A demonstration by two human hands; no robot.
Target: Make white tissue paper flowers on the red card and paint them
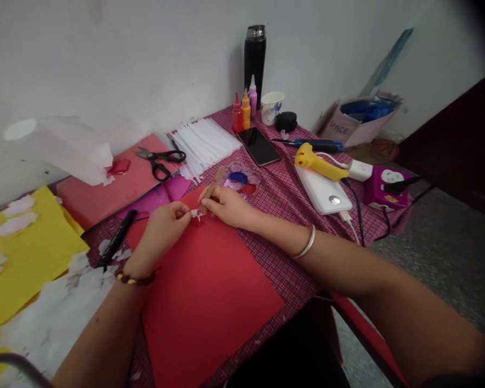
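Pale wall (153, 59) — speckled grey floor (456, 242) — red plaid-covered table (278, 191)

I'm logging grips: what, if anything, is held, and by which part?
The left hand pinches a small pale piece by its left end. The right hand seems to hold a tan stick, grip point unclear.

Power bank (322, 189) right of sheet (214, 291)

The left hand (165, 223) is pinching a scrap (194, 213) over red paper (212, 293); the right hand (230, 207) is holding a stick (208, 191).
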